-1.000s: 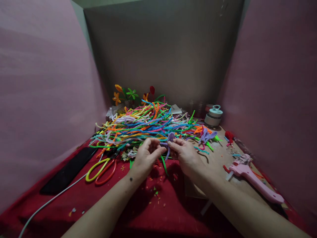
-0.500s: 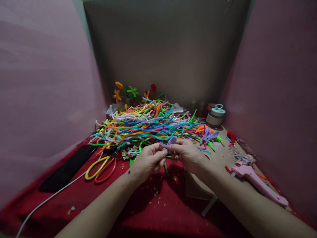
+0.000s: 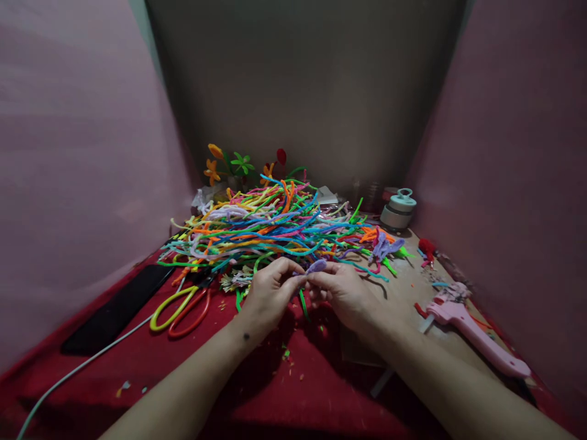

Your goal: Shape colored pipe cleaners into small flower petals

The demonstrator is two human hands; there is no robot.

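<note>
A small purple pipe-cleaner piece (image 3: 316,266) is pinched between my two hands, above the near edge of a big heap of coloured pipe cleaners (image 3: 266,226). My left hand (image 3: 274,283) closes thumb and forefinger on its left end. From the right, my right hand (image 3: 342,290) grips it with the fingertips, and the two thumbs nearly meet. A rounded purple loop sticks up past the fingers; the rest of the piece is hidden by them. Another purple pipe-cleaner shape (image 3: 385,246) lies to the right of the heap.
Scissors (image 3: 177,311) with yellow and red handles and a black phone-like slab (image 3: 119,308) lie at left, beside a white cable (image 3: 87,362). A pink glue gun (image 3: 477,336) rests at right on a brown board (image 3: 403,293). Pipe-cleaner flowers (image 3: 241,162) stand behind the heap.
The purple loop has tilted from upright to lower and flatter between my fingers. My left hand has turned, its knuckles now higher over the piece. The whole view has shifted slightly.
</note>
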